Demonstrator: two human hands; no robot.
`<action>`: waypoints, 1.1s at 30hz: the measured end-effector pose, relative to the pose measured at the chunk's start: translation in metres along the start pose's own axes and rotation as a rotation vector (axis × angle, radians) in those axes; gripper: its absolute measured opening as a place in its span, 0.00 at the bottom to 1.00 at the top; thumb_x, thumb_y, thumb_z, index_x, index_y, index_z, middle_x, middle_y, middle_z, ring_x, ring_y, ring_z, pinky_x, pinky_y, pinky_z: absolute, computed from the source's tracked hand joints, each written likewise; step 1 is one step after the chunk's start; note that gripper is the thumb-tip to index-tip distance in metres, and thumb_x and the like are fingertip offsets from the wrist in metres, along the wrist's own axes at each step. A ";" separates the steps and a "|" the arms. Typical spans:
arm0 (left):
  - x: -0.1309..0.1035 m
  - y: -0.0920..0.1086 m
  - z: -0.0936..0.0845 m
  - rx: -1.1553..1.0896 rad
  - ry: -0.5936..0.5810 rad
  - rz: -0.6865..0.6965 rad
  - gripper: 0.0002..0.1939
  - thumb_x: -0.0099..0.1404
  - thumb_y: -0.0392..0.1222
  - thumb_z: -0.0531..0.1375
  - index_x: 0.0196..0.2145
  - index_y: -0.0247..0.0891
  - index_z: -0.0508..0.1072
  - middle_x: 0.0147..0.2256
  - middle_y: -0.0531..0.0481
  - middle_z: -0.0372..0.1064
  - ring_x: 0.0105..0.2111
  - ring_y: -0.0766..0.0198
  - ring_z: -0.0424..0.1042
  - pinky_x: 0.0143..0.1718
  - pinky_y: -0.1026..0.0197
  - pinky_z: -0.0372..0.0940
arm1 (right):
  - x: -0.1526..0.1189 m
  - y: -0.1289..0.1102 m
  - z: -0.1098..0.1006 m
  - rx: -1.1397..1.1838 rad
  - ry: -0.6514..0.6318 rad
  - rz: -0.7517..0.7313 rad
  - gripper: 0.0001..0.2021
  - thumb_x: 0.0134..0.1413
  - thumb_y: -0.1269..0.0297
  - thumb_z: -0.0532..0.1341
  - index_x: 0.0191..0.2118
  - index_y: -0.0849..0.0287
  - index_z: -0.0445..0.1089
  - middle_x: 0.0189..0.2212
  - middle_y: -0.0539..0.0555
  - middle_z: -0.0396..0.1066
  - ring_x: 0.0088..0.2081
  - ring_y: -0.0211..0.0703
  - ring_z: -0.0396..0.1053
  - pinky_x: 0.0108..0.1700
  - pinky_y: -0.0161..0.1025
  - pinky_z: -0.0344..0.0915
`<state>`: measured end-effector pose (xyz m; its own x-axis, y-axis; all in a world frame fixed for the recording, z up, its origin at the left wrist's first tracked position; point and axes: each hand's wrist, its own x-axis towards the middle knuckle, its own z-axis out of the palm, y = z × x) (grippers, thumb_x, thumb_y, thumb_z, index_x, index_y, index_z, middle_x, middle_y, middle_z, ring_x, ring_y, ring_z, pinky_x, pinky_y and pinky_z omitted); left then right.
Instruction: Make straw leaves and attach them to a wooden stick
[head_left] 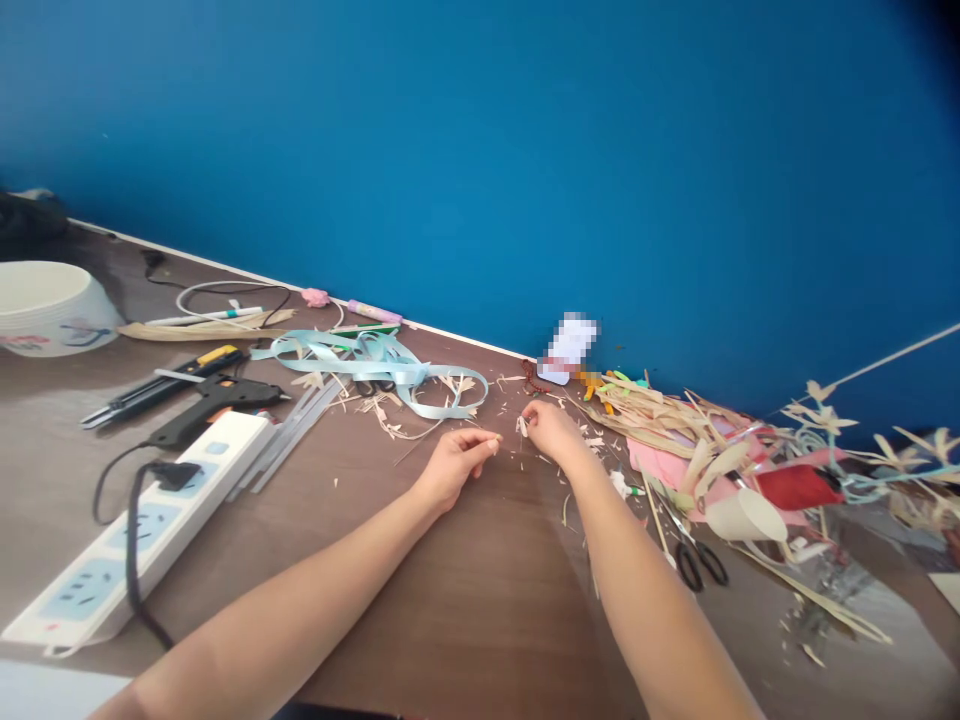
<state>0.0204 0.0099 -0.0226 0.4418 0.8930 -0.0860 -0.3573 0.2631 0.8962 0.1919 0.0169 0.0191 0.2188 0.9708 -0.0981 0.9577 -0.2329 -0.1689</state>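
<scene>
Near the middle of the brown table (450,610), my left hand (456,465) is closed, thumb and forefinger pinched at a tiny pale piece too small to make out. A short way to its right, my right hand (551,428) is closed on a small whitish scrap (523,427) hanging at its fingertips. The hands are apart. Pale shavings lie scattered around them. Behind my left hand is a loose tangle of light blue ribbon (427,376). Past my right hand, a phone (568,350) leans against the blue wall.
At the left are a white power strip (154,530), a black glue gun (217,398), a cutter (157,388), clear glue sticks (296,430) and a white bowl (56,310). Dried husks (652,410), black-handled scissors (699,562) and a red roll (799,487) crowd the right.
</scene>
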 end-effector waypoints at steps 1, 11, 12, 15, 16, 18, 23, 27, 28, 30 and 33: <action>0.000 0.000 0.000 -0.007 0.003 -0.001 0.14 0.45 0.45 0.63 0.28 0.32 0.72 0.22 0.53 0.63 0.15 0.77 0.54 0.16 0.69 0.48 | 0.000 0.000 0.000 -0.007 -0.008 -0.024 0.10 0.43 0.72 0.56 0.34 0.54 0.68 0.32 0.51 0.69 0.31 0.39 0.65 0.29 0.32 0.53; 0.000 0.003 0.001 -0.049 0.005 -0.027 0.13 0.43 0.44 0.64 0.26 0.33 0.73 0.20 0.54 0.64 0.15 0.76 0.54 0.16 0.68 0.49 | -0.010 0.004 0.001 0.009 0.059 -0.124 0.05 0.46 0.67 0.56 0.27 0.57 0.69 0.31 0.51 0.66 0.32 0.38 0.64 0.33 0.33 0.55; 0.000 0.003 0.002 -0.049 0.007 -0.029 0.13 0.43 0.44 0.64 0.27 0.33 0.73 0.20 0.54 0.64 0.16 0.76 0.54 0.17 0.68 0.49 | -0.013 0.004 -0.001 0.068 0.094 -0.115 0.05 0.46 0.67 0.56 0.27 0.57 0.69 0.30 0.52 0.67 0.31 0.38 0.64 0.33 0.34 0.55; -0.001 0.002 0.002 -0.019 0.002 -0.030 0.13 0.44 0.44 0.64 0.27 0.32 0.73 0.21 0.53 0.64 0.16 0.76 0.55 0.17 0.68 0.49 | -0.029 0.002 -0.007 0.486 0.150 -0.061 0.06 0.46 0.64 0.55 0.28 0.59 0.67 0.25 0.51 0.67 0.27 0.37 0.64 0.29 0.34 0.58; -0.001 0.002 0.002 0.001 -0.009 -0.028 0.13 0.44 0.44 0.64 0.28 0.32 0.73 0.22 0.53 0.64 0.17 0.76 0.54 0.17 0.68 0.49 | -0.035 0.001 -0.008 0.674 0.135 -0.038 0.06 0.45 0.63 0.56 0.28 0.60 0.67 0.23 0.51 0.67 0.25 0.37 0.64 0.27 0.33 0.58; -0.002 0.001 0.003 0.060 -0.050 -0.018 0.13 0.46 0.43 0.63 0.29 0.32 0.73 0.22 0.53 0.64 0.17 0.75 0.54 0.18 0.68 0.49 | -0.047 -0.003 -0.009 0.994 0.077 0.009 0.07 0.44 0.62 0.57 0.27 0.61 0.65 0.21 0.51 0.67 0.23 0.37 0.64 0.24 0.32 0.59; -0.008 -0.001 0.006 0.174 -0.193 0.078 0.19 0.48 0.41 0.62 0.39 0.33 0.70 0.25 0.52 0.66 0.23 0.72 0.60 0.25 0.68 0.55 | -0.064 -0.012 0.003 1.271 0.057 0.099 0.09 0.40 0.62 0.60 0.28 0.62 0.64 0.20 0.49 0.67 0.19 0.32 0.61 0.19 0.29 0.56; -0.011 -0.001 0.007 0.236 -0.241 0.083 0.21 0.49 0.40 0.62 0.42 0.33 0.68 0.25 0.52 0.66 0.24 0.71 0.62 0.28 0.66 0.56 | -0.067 -0.011 0.013 1.333 0.029 0.048 0.11 0.41 0.62 0.61 0.32 0.63 0.67 0.20 0.48 0.66 0.19 0.31 0.62 0.19 0.28 0.57; -0.011 -0.001 0.008 0.247 -0.237 0.079 0.21 0.49 0.40 0.62 0.42 0.33 0.68 0.25 0.52 0.66 0.24 0.72 0.61 0.28 0.67 0.56 | -0.068 -0.010 0.015 1.355 0.020 0.038 0.11 0.41 0.62 0.61 0.33 0.63 0.68 0.20 0.48 0.66 0.20 0.31 0.62 0.19 0.28 0.57; -0.010 -0.002 0.008 0.257 -0.219 0.066 0.20 0.50 0.41 0.62 0.41 0.33 0.68 0.25 0.51 0.66 0.23 0.72 0.61 0.27 0.67 0.56 | -0.069 -0.009 0.016 1.407 0.002 0.034 0.12 0.40 0.62 0.62 0.33 0.62 0.68 0.20 0.49 0.67 0.20 0.32 0.62 0.19 0.28 0.58; -0.009 -0.004 0.008 0.256 -0.198 0.032 0.19 0.49 0.43 0.62 0.39 0.32 0.69 0.24 0.52 0.66 0.21 0.73 0.59 0.23 0.69 0.54 | -0.070 -0.008 0.017 1.478 -0.017 0.035 0.11 0.39 0.62 0.63 0.32 0.62 0.68 0.20 0.49 0.67 0.20 0.32 0.63 0.19 0.28 0.58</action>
<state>0.0245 -0.0025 -0.0217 0.5944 0.8042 0.0074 -0.1659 0.1136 0.9796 0.1654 -0.0497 0.0104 0.2251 0.9653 -0.1324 -0.1050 -0.1111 -0.9883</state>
